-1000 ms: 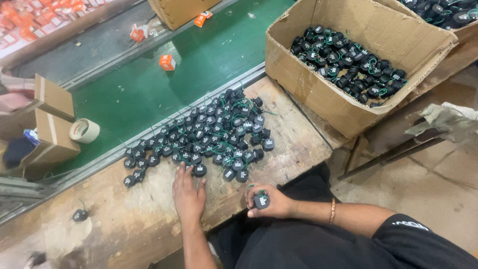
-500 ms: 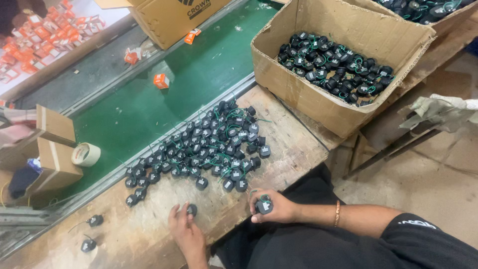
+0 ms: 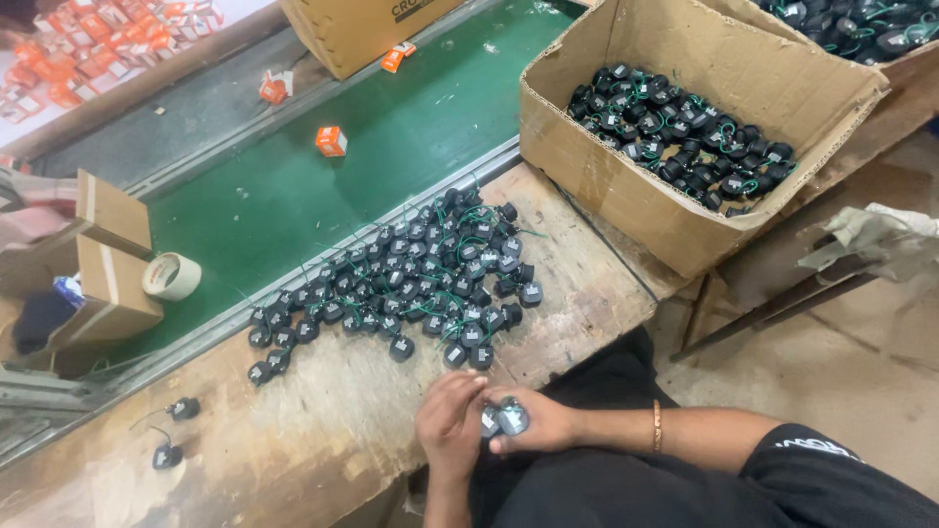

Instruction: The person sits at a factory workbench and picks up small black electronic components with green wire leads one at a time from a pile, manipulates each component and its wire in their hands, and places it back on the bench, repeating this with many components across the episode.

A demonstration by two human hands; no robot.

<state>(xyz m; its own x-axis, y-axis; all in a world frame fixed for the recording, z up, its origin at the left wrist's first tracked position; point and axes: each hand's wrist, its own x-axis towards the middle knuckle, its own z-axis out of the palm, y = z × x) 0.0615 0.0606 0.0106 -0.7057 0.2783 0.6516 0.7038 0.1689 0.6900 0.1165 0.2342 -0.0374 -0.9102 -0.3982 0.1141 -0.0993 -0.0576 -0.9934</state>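
Far left: open cardboard box [image 3: 98, 264] with flaps up, tape roll [image 3: 172, 276] just beside it on the green conveyor belt [image 3: 323, 210]. Two stray black parts [image 3: 174, 430] lie apart on the worn wooden surface [image 3: 293, 430], near its left end. Small orange boxes [image 3: 331, 141] scattered on the belt, more in a heap at top left. Centre: big pile of black round parts [image 3: 411, 279] with green wires spread across the surface, running up to the belt rail. Below the pile, both hands meet at the surface's near edge. Left hand [image 3: 448, 422] has fingers curled in, touching a small black-and-grey part [image 3: 489, 422]. Right hand [image 3: 540, 422], bracelet on its wrist, has fingers closed around a second grey-faced part [image 3: 512, 418]; the two parts touch. Right: large cardboard box [image 3: 626, 186] full of the same black parts, resting on the surface's far right corner. Another box [image 3: 910, 59] behind it, also filled.
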